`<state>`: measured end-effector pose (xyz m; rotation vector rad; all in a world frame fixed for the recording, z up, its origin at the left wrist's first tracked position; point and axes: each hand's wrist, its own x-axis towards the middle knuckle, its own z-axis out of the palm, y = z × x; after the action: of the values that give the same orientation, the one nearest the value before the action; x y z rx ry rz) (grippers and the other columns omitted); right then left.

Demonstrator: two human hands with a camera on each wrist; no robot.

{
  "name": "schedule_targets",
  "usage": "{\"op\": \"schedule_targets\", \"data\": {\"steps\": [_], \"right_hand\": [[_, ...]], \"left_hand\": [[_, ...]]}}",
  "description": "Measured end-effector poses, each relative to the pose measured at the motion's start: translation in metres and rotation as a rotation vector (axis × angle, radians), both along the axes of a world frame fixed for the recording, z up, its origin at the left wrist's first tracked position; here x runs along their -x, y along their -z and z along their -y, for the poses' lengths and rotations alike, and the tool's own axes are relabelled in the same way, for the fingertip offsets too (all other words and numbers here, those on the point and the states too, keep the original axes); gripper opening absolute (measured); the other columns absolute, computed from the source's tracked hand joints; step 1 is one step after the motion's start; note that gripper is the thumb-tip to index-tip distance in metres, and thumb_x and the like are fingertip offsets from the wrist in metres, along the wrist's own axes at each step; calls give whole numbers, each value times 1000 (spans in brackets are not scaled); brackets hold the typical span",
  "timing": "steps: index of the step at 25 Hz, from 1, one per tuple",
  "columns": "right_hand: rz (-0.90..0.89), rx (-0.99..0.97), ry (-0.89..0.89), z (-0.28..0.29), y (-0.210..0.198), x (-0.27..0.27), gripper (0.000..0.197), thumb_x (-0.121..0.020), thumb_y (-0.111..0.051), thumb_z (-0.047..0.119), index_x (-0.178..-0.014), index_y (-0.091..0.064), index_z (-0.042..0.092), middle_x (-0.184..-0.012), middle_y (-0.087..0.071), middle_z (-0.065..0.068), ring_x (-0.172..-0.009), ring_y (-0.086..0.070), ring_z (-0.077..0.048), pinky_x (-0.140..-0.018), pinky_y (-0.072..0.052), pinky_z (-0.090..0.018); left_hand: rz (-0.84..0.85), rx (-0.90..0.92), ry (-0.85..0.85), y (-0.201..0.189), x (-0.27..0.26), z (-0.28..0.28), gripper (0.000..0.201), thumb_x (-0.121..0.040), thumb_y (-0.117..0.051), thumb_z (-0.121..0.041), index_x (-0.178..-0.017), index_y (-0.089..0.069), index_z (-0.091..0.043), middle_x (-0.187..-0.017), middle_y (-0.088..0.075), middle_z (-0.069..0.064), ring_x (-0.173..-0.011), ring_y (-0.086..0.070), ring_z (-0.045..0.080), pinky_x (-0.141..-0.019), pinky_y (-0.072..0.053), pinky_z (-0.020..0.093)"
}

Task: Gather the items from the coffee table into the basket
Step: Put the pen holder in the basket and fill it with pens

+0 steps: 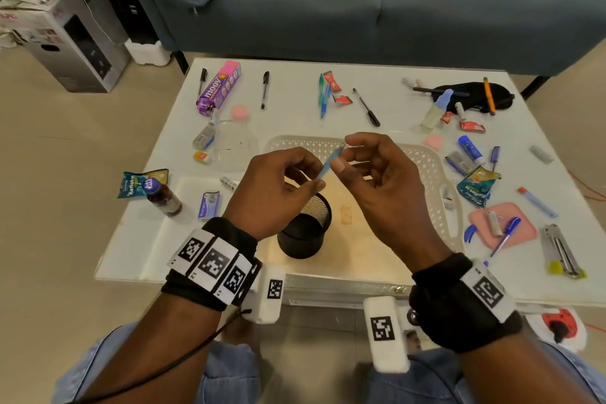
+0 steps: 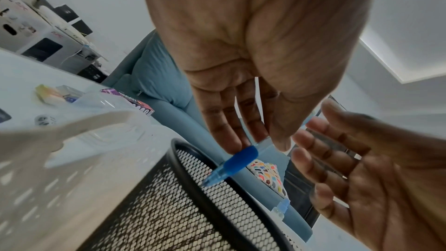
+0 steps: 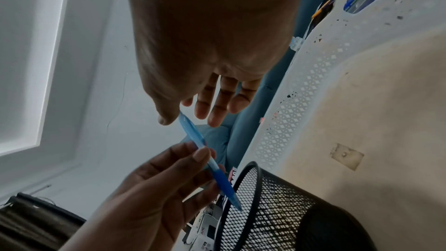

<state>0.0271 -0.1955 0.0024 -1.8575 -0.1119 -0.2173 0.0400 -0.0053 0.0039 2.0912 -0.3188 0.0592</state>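
Both hands hold a light blue pen (image 1: 330, 163) tilted above the white lattice basket (image 1: 429, 167). My left hand (image 1: 319, 175) pinches its lower half between thumb and fingers. At the pen's upper end, my right hand (image 1: 342, 152) pinches it with thumb and forefinger. In the left wrist view the pen (image 2: 241, 157) points its tip down at the rim of a black mesh cup (image 2: 193, 207). That cup (image 1: 305, 233) stands inside the basket. The right wrist view shows the pen (image 3: 193, 135) between my right hand (image 3: 177, 112) and my left hand (image 3: 193, 159), just above the cup (image 3: 277, 207).
Around the basket the white table (image 1: 295, 102) carries several pens (image 1: 265, 88), a purple box (image 1: 218, 88), a brown bottle (image 1: 164, 198), teal pouches (image 1: 475, 188), a pink pad (image 1: 515, 226) and a black pouch (image 1: 472, 95). A blue sofa (image 1: 328, 0) stands behind.
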Motion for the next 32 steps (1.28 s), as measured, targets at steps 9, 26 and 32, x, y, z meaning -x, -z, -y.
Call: {"op": "schedule_targets", "data": {"steps": [9,26,32], "right_hand": [[11,43,28,-3,12,-6,18,-97,-70,28,-114,-68,22,-95,-75,9,-91,-73,-15,-84,-61,-39],[-204,144,69,44,-22,-97,11,-97,-69,21,-99,-72,10,-95,-75,-5,-88,-71,-15,-67,-53,-16],[-542,949,66,67,14,-254,29,-86,-79,36,-99,-74,11,-97,-76,-7,-94,-72,-27,-85,-58,-39]], "left_hand": [[-21,-8,-12,1,0,-7,12,-86,-77,-25,-95,-71,-21,-89,-71,-10,-87,-68,6,-72,-59,22],[-296,-259,-144,18,-15,-14,7,-89,-74,-21,-94,-80,-21,-94,-75,-3,-83,-69,14,-81,-56,29],[-313,-241,-151,20,-13,-18,12,-89,-71,-17,-85,-79,-25,-89,-75,-7,-79,-69,12,-80,-59,33]]}}
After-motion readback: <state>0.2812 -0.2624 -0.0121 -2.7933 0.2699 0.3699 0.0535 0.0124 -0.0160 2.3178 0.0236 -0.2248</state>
